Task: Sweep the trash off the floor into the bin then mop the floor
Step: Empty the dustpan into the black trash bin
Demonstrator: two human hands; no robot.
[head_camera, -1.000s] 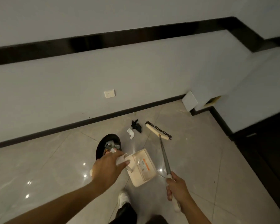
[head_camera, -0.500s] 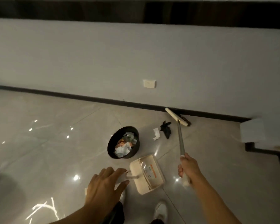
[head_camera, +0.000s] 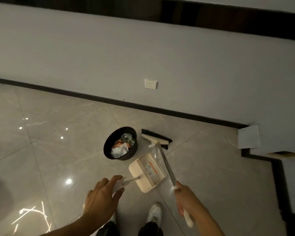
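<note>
Holding a broom in the right hand, left hand pinching the dustpan handle; nearby bin holds seemingly crumpled paper.

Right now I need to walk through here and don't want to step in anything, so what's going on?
A person is sweeping. Their right hand grips the broom, its head down on the floor right by a white scrap and a black scrap near the wall. Their left hand holds the cream dustpan by its handle, low beside the black bin, which already holds crumpled trash. No mop is in view.
</note>
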